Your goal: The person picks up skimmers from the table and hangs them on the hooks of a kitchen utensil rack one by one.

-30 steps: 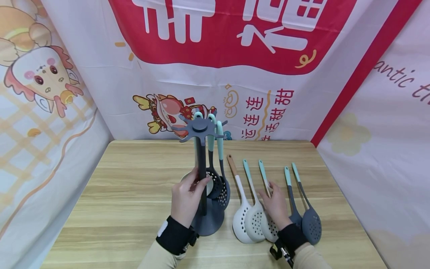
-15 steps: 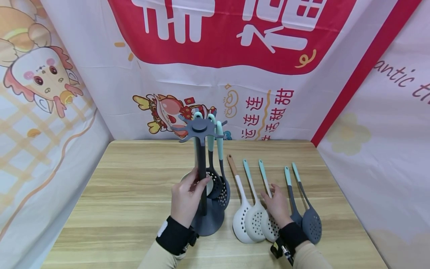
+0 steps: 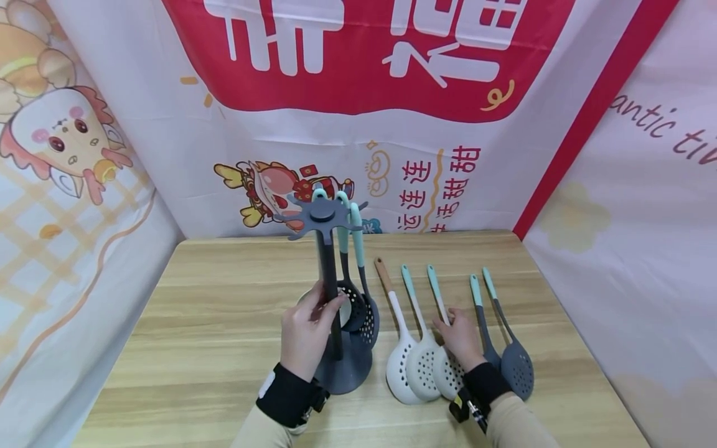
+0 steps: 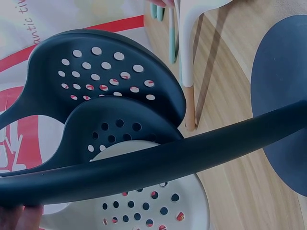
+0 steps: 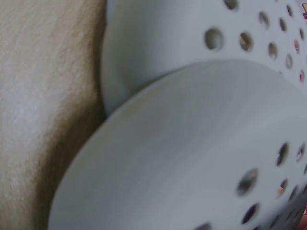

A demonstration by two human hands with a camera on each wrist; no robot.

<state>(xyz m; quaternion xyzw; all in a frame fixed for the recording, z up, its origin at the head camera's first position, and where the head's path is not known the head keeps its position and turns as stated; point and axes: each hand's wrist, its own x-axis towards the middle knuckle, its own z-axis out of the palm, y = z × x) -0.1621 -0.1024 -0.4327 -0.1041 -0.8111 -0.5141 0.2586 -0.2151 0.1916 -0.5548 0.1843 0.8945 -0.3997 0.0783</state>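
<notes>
My left hand (image 3: 302,339) grips the dark post of a utensil stand (image 3: 334,336), whose round base rests on the table. From its hooked top hang several utensils with mint handles, among them a dark skimmer (image 4: 110,67) and a white skimmer (image 4: 187,206). Over to the right, my right hand (image 3: 463,341) pinches the handle of a white skimmer (image 3: 447,373) lying on the table; the palm covers part of it. Two more white skimmers lie left of that hand, the outer one (image 3: 401,373) with a wooden-coloured handle. Up close, the right wrist view shows overlapping white perforated heads (image 5: 158,158).
Right of the right hand lie a dark perforated turner (image 3: 517,370) and another dark utensil (image 3: 490,354), its head partly hidden by the wrist. The wooden table (image 3: 224,348) ends at a printed cloth backdrop (image 3: 476,186), with cloth at both sides.
The head view has shifted slightly, moving the whole scene a little to the left. The right hand moved very slightly at the skimmer's handle; the left hand keeps its grip on the post.
</notes>
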